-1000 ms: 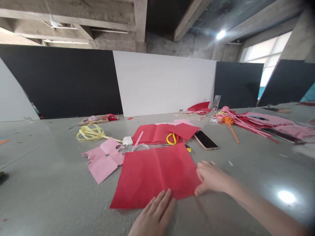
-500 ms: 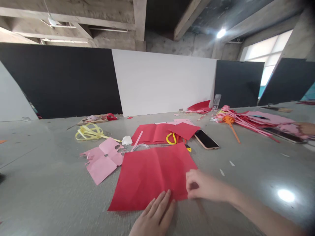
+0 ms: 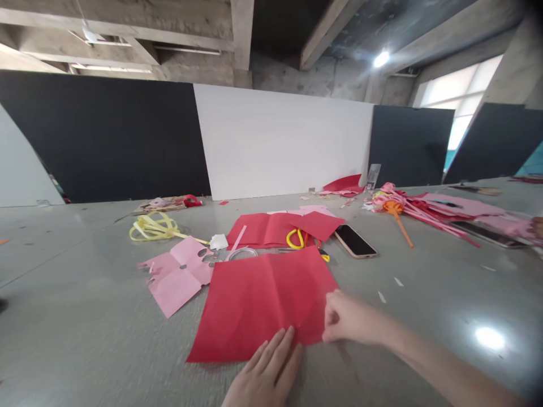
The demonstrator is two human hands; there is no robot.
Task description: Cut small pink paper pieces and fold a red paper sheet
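Note:
A creased sheet of red paper (image 3: 254, 305) lies on the grey table in front of me. My left hand (image 3: 269, 367) rests flat on its near edge, fingers spread a little. At the sheet's right edge is my right hand (image 3: 343, 319), its fingers curled together; whether paper is pinched between them is too unclear to tell. Just beyond the sheet are a roll of clear tape (image 3: 242, 254), yellow-handled scissors (image 3: 296, 238) and more folded red paper (image 3: 254, 229). Pink paper with cut-out holes (image 3: 173, 282) lies to the left.
A phone (image 3: 355, 241) lies right of the scissors. Yellow ribbon (image 3: 155, 227) is at the left. Pink strips and an orange paper flower (image 3: 394, 208) lie at the right, near another phone (image 3: 487, 234) and part of a person's hand (image 3: 538, 227). Panels stand behind.
My right hand has shifted very slightly to the right, its fingers closer together. The other person's hand at the far right has moved mostly out of view. My left hand stays put.

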